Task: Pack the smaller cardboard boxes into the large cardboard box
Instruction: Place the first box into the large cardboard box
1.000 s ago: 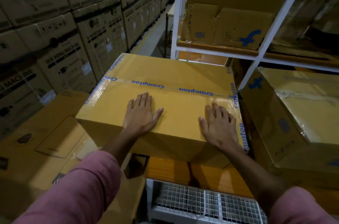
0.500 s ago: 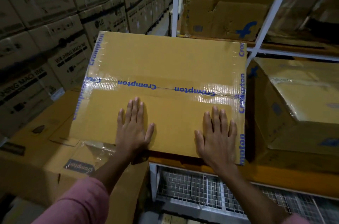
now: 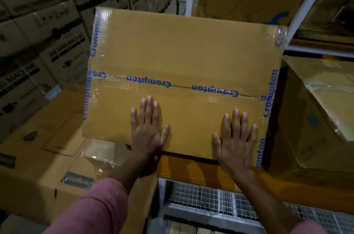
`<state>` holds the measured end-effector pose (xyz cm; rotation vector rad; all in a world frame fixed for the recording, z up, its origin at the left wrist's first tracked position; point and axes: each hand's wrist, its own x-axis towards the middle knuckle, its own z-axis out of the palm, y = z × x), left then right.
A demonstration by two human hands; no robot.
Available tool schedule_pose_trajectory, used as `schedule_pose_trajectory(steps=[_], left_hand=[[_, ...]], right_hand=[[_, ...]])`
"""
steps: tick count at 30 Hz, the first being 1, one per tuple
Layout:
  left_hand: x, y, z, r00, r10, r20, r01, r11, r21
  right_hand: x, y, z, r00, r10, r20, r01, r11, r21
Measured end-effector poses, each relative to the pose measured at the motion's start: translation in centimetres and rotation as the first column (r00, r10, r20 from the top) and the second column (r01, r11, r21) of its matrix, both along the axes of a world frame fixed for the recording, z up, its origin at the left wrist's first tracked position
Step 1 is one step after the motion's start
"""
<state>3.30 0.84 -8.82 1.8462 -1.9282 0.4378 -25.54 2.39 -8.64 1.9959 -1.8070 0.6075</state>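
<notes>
A large brown cardboard box (image 3: 182, 55), sealed with clear tape printed "Crompton" in blue, sits on an orange shelf board (image 3: 191, 170). I see its taped top face nearly straight on. My left hand (image 3: 147, 130) lies flat on that face near its front edge, fingers straight and together. My right hand (image 3: 234, 139) presses flat beside it, near the box's right front corner, with its heel over the edge. Neither hand grips anything.
Another taped Crompton box (image 3: 57, 157) lies low on the left. A brown box (image 3: 321, 114) stands close on the right. Stacked washing-machine cartons (image 3: 38, 32) wall the left side. A white rack frame (image 3: 310, 1) holds flattened cardboard behind. Wire mesh (image 3: 210, 201) lies below the shelf.
The view has closed in and tipped down, so the box's top now fills the frame. Both hands have stayed flat on it and sit nearer its front edge.
</notes>
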Motion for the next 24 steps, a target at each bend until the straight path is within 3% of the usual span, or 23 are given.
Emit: schedule_pose_trajectory(steps=[11, 18, 24], left_hand=[[0.4, -7.0, -3.7, 0.998, -0.064, -0.017, 0.059, 0.980, -0.191], [0.7, -6.7, -3.6, 0.997, -0.078, -0.028, 0.073, 0.989, -0.130], [0.5, -4.6, -2.5, 0.997, -0.079, -0.022, 0.079, 0.997, 0.012]], right_hand=[[0.2, -6.4, -3.9, 0.999, -0.043, -0.008, 0.041, 0.987, -0.158], [0.2, -5.8, -3.6, 0.999, -0.038, -0.019, 0.036, 0.995, -0.093], [0.1, -4.2, -2.5, 0.998, -0.016, -0.068, 0.017, 1.000, 0.014]])
